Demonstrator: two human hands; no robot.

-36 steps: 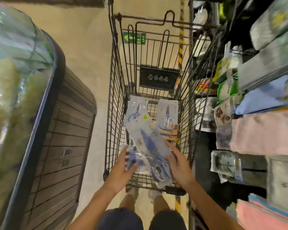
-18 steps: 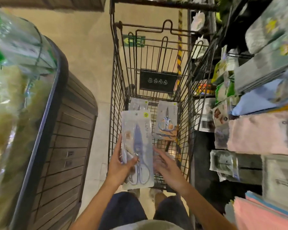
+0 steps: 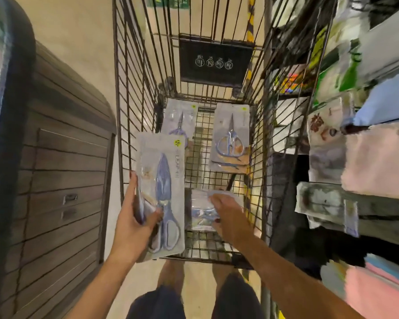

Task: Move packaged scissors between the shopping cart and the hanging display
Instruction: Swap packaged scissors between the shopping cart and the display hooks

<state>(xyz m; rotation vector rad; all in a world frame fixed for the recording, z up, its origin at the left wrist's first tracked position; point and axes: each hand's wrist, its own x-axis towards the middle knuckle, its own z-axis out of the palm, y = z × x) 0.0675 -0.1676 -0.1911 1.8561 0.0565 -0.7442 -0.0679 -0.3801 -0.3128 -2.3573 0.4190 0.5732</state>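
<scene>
Left grip (image 3: 134, 224) clamped on scissors pkg (image 3: 160, 194), thumb over front, held above cart (image 3: 134, 93) near rim; right grip (image 3: 228, 217) curled onto another pkg (image 3: 202, 211) on cart floor (pinch not fully visible). Could slip out or snag on wire w/ such a thin card hold. No surface here, just wire cart floor w/ two more pkgs (image 3: 232, 134) at far end, hanging display (image 3: 327, 139) crowding right, wood-slat bin (image 3: 62, 176) left, beige floor.

1. Clear plastic scissors package with blue-handled scissors (image 3: 164, 194): vertical print beginning "LEAF"; the rest is blurred.
2. Black rectangular placard on the wire cart's front wall (image 3: 215, 62): four round white pictograms, captions too small to read.
</scene>
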